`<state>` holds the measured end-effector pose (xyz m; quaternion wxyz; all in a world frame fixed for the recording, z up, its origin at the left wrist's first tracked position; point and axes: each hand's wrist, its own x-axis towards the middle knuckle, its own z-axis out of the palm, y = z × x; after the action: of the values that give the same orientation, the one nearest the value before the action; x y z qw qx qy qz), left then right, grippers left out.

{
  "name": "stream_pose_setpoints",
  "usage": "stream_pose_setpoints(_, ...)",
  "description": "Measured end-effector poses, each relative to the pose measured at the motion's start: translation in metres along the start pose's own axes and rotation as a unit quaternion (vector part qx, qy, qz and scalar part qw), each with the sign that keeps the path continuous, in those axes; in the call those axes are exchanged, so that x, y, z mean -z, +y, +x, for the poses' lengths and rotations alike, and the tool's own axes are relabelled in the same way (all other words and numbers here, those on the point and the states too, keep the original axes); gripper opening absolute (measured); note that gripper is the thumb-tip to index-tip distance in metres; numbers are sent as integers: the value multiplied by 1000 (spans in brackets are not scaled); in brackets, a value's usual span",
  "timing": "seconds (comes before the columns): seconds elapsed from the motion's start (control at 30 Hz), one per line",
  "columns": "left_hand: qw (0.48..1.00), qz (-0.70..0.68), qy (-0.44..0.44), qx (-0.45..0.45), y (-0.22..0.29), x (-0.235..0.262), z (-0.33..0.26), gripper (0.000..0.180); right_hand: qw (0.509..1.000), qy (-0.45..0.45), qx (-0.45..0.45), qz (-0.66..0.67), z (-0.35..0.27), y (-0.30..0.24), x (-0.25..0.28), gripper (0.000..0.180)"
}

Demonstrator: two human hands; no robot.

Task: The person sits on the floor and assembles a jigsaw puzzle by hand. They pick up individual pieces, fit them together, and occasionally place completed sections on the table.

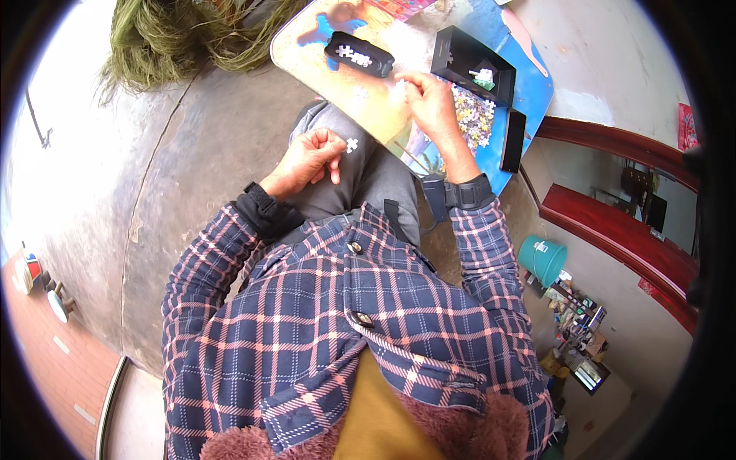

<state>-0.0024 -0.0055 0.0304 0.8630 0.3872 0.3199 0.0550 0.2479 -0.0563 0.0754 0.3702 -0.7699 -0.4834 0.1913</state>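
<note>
Over my lap, my left hand (313,159) pinches a white jigsaw puzzle piece (352,145) at its fingertips. My right hand (433,107) is above the picture-printed table (376,111), its thumb and forefinger closed together. A pale spot shows at those fingertips, too washed out to name. Left of the right hand, a black tray (381,67) holds several white puzzle pieces (353,56). Beside the right hand lies a heap of mixed-colour puzzle pieces (475,117). Behind it stands an open black box (460,57) with a few white and green pieces inside.
A narrow black box (513,141) sits at the table's right edge, and a pink strip-like object (524,40) lies at the far right. Green fibrous strands (184,38) are heaped on the floor at the far left. A teal bucket (543,261) stands to the right.
</note>
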Motion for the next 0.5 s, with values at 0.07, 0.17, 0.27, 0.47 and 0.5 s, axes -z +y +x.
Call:
stream_pose_setpoints(0.07,1000,-3,-2,2,0,1,0,14,1000,8,3,-6,11,-6,2,15)
stream_pose_setpoints(0.17,1000,-8,-5,0,-1,1,0,15,1000,-1,7,10,25,-15,4,16)
stream_pose_setpoints(0.27,1000,-14,-7,0,-1,1,1,16,998,-7,12,55,34,-22,-1,16)
stream_pose_setpoints(0.47,1000,-11,-6,-5,0,1,0,15,994,12,111,-22,53,-31,-25,20)
stream_pose_setpoints(0.5,1000,-10,-4,-4,0,1,0,16,992,15,123,-28,55,-32,-28,20)
